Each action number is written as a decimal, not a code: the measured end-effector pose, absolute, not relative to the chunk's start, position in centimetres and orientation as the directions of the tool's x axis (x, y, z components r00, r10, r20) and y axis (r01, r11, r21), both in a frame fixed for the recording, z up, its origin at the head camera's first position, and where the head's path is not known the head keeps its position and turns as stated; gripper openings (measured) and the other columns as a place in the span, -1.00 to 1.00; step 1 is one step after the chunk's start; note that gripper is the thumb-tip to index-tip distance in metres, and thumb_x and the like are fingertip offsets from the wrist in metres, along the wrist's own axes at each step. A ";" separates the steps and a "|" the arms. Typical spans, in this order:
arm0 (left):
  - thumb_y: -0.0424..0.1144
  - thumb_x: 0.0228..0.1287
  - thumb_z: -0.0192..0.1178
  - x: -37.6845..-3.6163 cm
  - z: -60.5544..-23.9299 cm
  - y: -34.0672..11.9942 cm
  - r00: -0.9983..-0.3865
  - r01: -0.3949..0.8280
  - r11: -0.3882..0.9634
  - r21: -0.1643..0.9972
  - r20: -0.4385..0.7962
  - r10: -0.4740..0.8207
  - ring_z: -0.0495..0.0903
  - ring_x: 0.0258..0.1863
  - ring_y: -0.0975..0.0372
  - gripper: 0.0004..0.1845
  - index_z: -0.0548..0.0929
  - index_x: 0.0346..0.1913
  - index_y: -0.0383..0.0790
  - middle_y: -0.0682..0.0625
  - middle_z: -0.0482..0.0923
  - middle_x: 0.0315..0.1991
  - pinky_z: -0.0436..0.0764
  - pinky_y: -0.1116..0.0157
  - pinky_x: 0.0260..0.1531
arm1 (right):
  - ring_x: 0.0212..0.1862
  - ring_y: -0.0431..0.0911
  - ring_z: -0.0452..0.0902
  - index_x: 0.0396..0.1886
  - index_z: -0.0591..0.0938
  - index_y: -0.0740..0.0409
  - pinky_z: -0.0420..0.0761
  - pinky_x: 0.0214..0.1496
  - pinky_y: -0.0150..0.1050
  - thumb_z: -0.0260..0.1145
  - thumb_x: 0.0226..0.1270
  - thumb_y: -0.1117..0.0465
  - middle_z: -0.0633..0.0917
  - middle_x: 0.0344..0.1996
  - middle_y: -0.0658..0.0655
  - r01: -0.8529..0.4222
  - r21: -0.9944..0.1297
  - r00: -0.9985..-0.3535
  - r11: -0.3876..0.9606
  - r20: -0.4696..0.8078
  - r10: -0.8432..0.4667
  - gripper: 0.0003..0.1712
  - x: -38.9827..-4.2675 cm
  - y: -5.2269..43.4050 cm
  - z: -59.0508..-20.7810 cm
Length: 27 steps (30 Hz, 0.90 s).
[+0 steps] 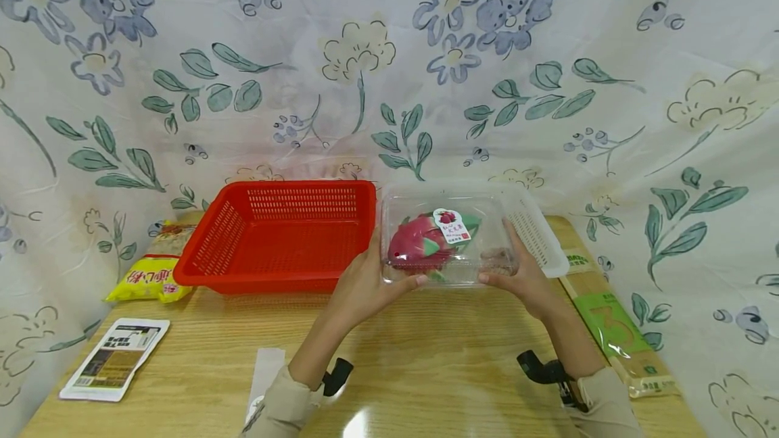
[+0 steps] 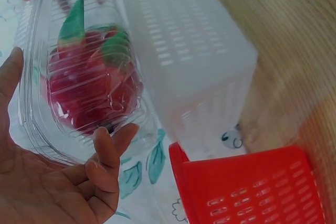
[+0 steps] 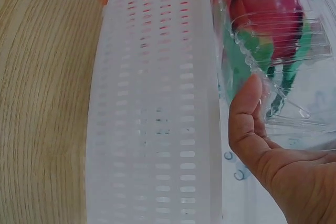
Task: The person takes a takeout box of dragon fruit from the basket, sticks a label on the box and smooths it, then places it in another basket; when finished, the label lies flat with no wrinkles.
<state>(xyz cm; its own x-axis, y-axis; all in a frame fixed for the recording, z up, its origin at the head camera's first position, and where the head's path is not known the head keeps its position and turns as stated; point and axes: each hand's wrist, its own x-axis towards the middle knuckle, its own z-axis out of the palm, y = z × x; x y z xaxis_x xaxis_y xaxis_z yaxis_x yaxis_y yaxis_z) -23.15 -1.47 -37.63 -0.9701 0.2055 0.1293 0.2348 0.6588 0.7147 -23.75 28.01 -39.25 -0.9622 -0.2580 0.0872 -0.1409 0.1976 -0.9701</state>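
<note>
Both hands carry a clear plastic clamshell box (image 1: 489,211) raised above the table. Inside it lies a pink-red dragon fruit (image 1: 420,242) with green leaf tips, and a white label (image 1: 452,226) is stuck on the lid. My left hand (image 1: 364,284) grips the left end, thumb along the near edge. The right hand (image 1: 531,282) holds the opposite end, its thumb also on the near edge. Behind the box stands a white perforated basket (image 1: 541,238), largely hidden by it in the head view. In the right wrist view the basket's side (image 3: 152,129) is beside the box.
A red perforated basket (image 1: 292,284) stands left of the box. Further left lie a yellow food bag (image 1: 152,279) and a white-edged pouch (image 1: 115,360). A long green-labelled packet (image 1: 615,326) lies along the right table edge. A white paper strip (image 1: 266,374) is near the left forearm.
</note>
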 end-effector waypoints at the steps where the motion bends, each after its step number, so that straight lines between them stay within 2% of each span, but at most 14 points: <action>1: 0.41 -0.06 0.36 -23.2 -37.6 -1.4 -0.971 0.233 0.665 0.710 0.127 0.204 0.54 0.19 -0.05 0.32 -0.22 0.62 0.05 -0.13 0.45 0.34 0.58 -0.14 0.05 | 0.21 0.20 0.44 0.61 -0.37 -0.13 0.67 -0.06 -0.26 0.39 0.26 0.27 0.37 0.23 0.52 -0.136 -0.972 -0.962 0.189 0.084 -0.261 0.28 -23.8 28.1 -39.2; 6: 0.44 -0.04 0.33 -23.5 -37.7 -1.2 -0.972 0.229 0.681 0.695 0.124 0.200 0.54 0.19 -0.07 0.31 -0.18 0.62 -0.04 -0.17 0.43 0.37 0.59 -0.14 0.03 | 0.17 -0.08 0.49 0.61 -0.36 -0.21 0.66 -0.04 -0.28 0.39 0.30 0.24 0.38 0.24 0.47 -0.128 -0.975 -0.963 0.180 0.079 -0.258 0.26 -24.0 28.3 -39.2; 12: 0.45 -0.02 0.30 -23.7 -37.7 -1.1 -0.971 0.231 0.677 0.699 0.124 0.204 0.55 0.15 -0.06 0.31 -0.20 0.62 -0.03 -0.18 0.44 0.36 0.63 -0.09 -0.03 | 0.19 -0.08 0.49 0.61 -0.34 -0.21 0.64 -0.02 -0.31 0.39 0.29 0.26 0.38 0.23 0.46 -0.126 -0.975 -0.967 0.185 0.078 -0.244 0.26 -24.3 28.4 -39.3; 14: 0.45 -0.03 0.30 -23.8 -37.7 -1.0 -0.971 0.233 0.678 0.697 0.129 0.201 0.57 0.11 -0.04 0.31 -0.24 0.61 0.04 -0.17 0.46 0.34 0.65 -0.06 -0.06 | 0.18 -0.09 0.49 0.61 -0.33 -0.22 0.63 -0.01 -0.32 0.40 0.28 0.26 0.40 0.22 0.43 -0.119 -0.977 -0.968 0.179 0.075 -0.238 0.26 -24.5 28.5 -39.3; 18: 0.47 -0.05 0.30 -24.0 -37.7 -0.8 -0.972 0.233 0.695 0.680 0.142 0.187 0.57 -0.09 0.05 0.32 -0.31 0.60 0.16 -0.15 0.59 0.14 0.67 0.10 -0.25 | 0.12 -0.14 0.53 0.61 -0.33 -0.20 0.62 0.00 -0.33 0.40 0.27 0.27 0.48 0.16 0.23 -0.118 -0.981 -0.969 0.157 0.079 -0.235 0.26 -24.8 28.6 -39.4; 21: 0.50 -0.06 0.27 -24.3 -37.7 -0.7 -0.974 0.228 0.715 0.661 0.148 0.173 0.53 -0.19 0.08 0.31 -0.31 0.60 0.20 -0.12 0.62 0.00 0.61 0.20 -0.34 | 0.08 -0.17 0.58 0.62 -0.33 -0.17 0.61 0.01 -0.34 0.38 0.28 0.29 0.53 0.09 0.05 -0.125 -0.984 -0.967 0.130 0.091 -0.239 0.25 -25.0 28.7 -39.6; 24: 0.53 -0.06 0.24 -24.4 -37.8 -0.7 -0.975 0.223 0.733 0.642 0.155 0.161 0.52 -0.16 0.09 0.30 -0.31 0.59 0.22 -0.11 0.61 0.04 0.60 0.20 -0.33 | 0.05 -0.16 0.62 0.62 -0.34 -0.14 0.62 0.01 -0.34 0.37 0.29 0.31 0.53 0.06 0.00 -0.135 -0.986 -0.963 0.098 0.108 -0.246 0.25 -25.1 28.9 -39.7; 27: 0.55 -0.07 0.22 -24.5 -37.9 -0.6 -0.977 0.213 0.743 0.635 0.153 0.149 0.55 -0.05 0.06 0.29 -0.27 0.60 0.21 -0.10 0.56 0.20 0.63 0.11 -0.22 | 0.04 -0.16 0.63 0.62 -0.34 -0.13 0.62 0.02 -0.35 0.36 0.29 0.33 0.54 0.06 -0.01 -0.138 -0.988 -0.962 0.074 0.116 -0.247 0.24 -25.2 28.9 -39.8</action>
